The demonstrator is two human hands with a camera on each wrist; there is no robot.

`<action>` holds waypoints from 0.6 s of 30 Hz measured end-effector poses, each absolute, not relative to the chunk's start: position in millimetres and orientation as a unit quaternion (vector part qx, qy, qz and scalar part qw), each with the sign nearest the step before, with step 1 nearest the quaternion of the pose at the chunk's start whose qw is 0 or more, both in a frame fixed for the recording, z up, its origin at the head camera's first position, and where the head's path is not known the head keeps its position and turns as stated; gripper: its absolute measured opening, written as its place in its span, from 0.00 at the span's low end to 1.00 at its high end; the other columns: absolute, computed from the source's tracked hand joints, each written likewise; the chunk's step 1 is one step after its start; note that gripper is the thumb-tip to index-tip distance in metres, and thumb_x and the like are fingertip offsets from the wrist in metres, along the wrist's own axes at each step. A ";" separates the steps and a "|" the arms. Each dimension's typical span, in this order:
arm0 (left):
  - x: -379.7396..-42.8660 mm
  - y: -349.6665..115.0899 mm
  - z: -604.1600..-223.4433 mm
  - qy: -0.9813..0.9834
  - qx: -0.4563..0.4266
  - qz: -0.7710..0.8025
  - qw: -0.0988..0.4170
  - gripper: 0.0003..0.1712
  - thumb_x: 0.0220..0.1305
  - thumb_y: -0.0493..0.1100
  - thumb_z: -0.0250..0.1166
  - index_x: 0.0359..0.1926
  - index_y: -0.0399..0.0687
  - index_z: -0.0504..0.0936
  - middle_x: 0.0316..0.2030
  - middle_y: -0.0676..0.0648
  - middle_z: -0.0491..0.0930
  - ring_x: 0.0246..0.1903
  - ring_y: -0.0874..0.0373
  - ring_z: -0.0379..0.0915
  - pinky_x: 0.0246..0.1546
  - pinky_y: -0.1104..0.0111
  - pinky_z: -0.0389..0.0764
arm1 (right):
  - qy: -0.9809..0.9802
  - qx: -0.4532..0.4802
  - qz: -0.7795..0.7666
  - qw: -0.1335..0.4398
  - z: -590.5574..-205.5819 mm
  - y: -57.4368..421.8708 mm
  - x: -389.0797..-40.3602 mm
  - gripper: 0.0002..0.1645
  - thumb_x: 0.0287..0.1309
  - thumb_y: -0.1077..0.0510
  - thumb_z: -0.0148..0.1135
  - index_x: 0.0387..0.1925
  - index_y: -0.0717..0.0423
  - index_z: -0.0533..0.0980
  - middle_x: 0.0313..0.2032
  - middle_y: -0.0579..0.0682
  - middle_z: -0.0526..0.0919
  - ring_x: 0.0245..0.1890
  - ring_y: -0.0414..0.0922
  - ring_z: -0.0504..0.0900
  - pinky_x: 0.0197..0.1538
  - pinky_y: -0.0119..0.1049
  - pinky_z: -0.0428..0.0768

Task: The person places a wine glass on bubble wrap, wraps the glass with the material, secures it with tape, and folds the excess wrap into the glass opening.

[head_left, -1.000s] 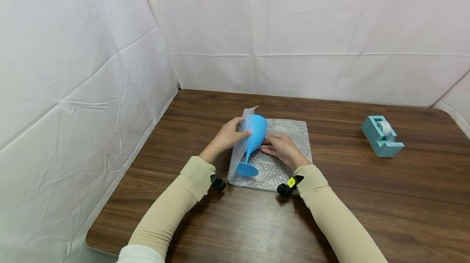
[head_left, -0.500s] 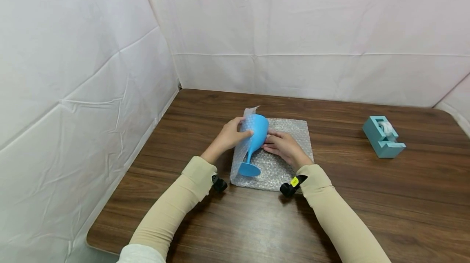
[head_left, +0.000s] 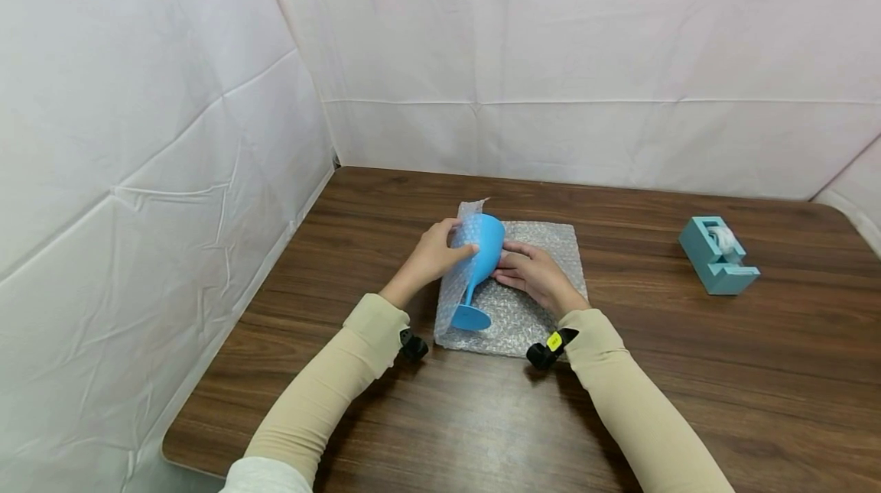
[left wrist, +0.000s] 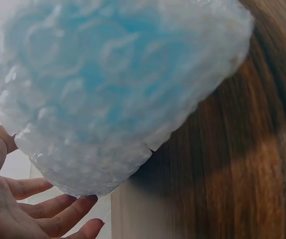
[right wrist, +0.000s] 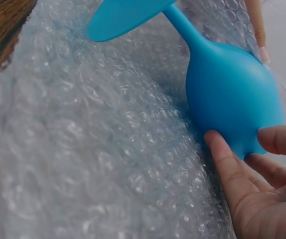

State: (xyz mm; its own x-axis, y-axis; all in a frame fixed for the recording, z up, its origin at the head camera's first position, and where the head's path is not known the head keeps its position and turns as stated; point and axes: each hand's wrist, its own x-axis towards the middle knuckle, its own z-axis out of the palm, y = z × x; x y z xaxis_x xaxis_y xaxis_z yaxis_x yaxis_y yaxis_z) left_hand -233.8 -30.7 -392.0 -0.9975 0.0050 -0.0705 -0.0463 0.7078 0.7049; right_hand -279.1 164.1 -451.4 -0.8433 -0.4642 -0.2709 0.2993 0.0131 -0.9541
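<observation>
- My left hand (head_left: pixel 432 254) pinches the raised flap (head_left: pixel 450 296) of the bubble wrap (head_left: pixel 516 321).
- My right hand (head_left: pixel 537 277) grips the blue goblet (head_left: pixel 489 244) between my hands.
- A tape dispenser (head_left: pixel 716 264) sits well right of both.

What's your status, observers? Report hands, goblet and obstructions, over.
Left hand holds bubble wrap against goblet; right hand grips goblet. Goblet tilted, partly covered. No obstruction seen; tape dispenser stands apart to the right.
</observation>
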 end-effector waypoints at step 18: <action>-232.4 -23.4 -391.6 0.927 -0.009 0.375 0.021 0.38 0.65 0.54 0.62 0.71 0.46 0.61 0.67 0.37 0.61 0.65 0.41 0.61 0.61 0.48 0.67 | 0.661 -0.065 -0.695 0.276 -454.9 166.3 -279.6 0.32 0.72 0.56 0.46 0.74 0.54 0.53 0.61 0.65 0.71 0.42 0.40 0.83 0.54 0.39 0.80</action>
State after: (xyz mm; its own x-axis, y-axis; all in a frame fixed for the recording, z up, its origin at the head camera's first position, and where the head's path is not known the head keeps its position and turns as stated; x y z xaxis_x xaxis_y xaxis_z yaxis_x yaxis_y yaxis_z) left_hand -232.4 -23.4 -391.6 -0.9990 -0.0011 -0.0447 -0.0319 0.7179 0.6955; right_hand -279.6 166.3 -454.9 -0.8388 -0.4696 -0.2754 0.2983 0.0268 -0.9541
